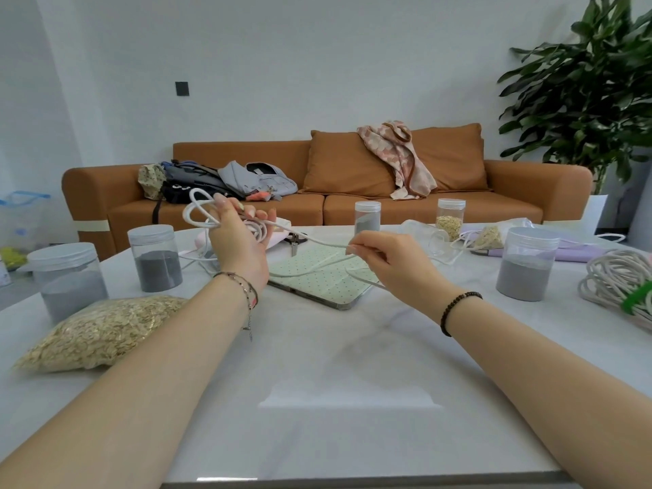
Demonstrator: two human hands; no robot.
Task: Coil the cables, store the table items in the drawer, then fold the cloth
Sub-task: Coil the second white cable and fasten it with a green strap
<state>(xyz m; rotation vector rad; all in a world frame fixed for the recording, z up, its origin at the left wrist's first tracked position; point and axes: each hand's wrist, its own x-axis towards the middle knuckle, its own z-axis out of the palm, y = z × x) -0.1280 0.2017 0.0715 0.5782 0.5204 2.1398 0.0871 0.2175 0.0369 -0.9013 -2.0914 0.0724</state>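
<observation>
Above the desk's (pixel 335 365) middle, the left hand (pixel 240 241) curled round loops of the cable (pixel 317 240); the right hand's (pixel 391 257) fingers (pixel 357 249) pinched its slack run. Light and limp, it looked best gripped near the coil

Home living rm: orange sofa (pixel 352 192), potted plant (pixel 585 93), marble table (pixel 335 365).
</observation>
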